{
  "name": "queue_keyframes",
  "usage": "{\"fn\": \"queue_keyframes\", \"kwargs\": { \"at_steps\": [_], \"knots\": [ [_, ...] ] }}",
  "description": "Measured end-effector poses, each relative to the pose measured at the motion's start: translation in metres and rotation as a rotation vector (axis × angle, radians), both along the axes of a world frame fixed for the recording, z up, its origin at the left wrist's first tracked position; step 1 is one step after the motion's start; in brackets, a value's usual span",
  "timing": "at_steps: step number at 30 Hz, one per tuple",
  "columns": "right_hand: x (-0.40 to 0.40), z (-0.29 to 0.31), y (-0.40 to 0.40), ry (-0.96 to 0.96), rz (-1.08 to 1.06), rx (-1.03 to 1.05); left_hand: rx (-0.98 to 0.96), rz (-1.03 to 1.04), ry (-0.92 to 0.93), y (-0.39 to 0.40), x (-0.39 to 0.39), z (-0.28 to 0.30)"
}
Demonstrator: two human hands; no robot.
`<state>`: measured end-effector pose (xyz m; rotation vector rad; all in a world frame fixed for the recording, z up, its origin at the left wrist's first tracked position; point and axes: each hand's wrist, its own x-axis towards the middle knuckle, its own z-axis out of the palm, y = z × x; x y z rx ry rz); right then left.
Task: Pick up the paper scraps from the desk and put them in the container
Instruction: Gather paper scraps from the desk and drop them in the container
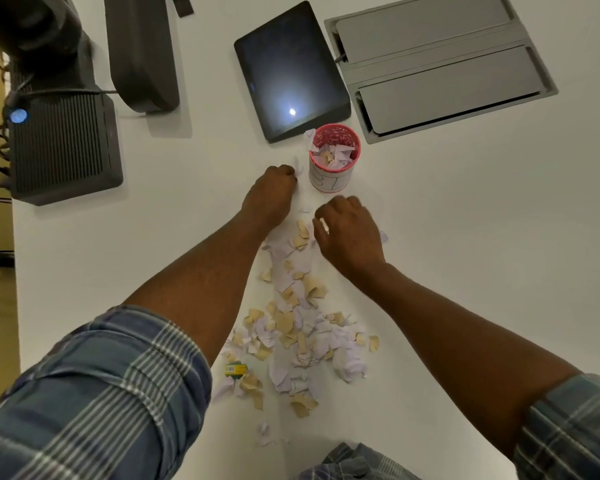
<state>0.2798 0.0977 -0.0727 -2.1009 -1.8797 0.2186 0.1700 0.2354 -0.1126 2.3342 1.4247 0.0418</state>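
A pink and white cup-shaped container [331, 176] stands upright on the white desk [465, 237], partly filled with torn paper. One scrap hangs over its left rim. A long spread of white and tan paper scraps [298, 327] runs from the container toward me. My left hand [271, 199] is just left of the container, fingers curled, pinching a small white scrap [298, 166]. My right hand [349, 233] hovers below the container over the upper end of the scraps, fingers curled downward; what it holds is hidden.
A dark tablet [291, 71] lies behind the container. A grey cable hatch [437, 67] is set into the desk at the back right. Black devices [63, 147] and a monitor base [141, 53] stand at the back left. A small yellow and green label [235, 369] lies among the scraps.
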Motion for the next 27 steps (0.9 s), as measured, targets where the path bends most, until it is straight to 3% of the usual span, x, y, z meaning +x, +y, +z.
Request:
{"fn": "queue_keyframes", "kwargs": {
  "at_steps": [7, 10, 15, 20, 27],
  "knots": [
    [0.021, 0.041, 0.073, 0.152, -0.278, 0.215, 0.081, -0.05, -0.138, -0.032, -0.022, 0.003],
    [0.028, 0.046, 0.105, 0.156, -0.238, 0.057, 0.13, -0.049, -0.146, -0.028, -0.018, 0.008],
    [0.035, 0.038, 0.127, 0.016, -0.098, -0.206, 0.03, -0.133, 0.054, -0.01, -0.005, 0.009],
    [0.032, 0.038, 0.132, 0.027, -0.088, -0.167, 0.078, -0.195, 0.038, -0.008, 0.002, 0.004],
    [0.03, 0.042, 0.121, 0.148, -0.14, -0.035, 0.148, -0.12, -0.041, -0.022, -0.004, 0.004]
  ]
}}
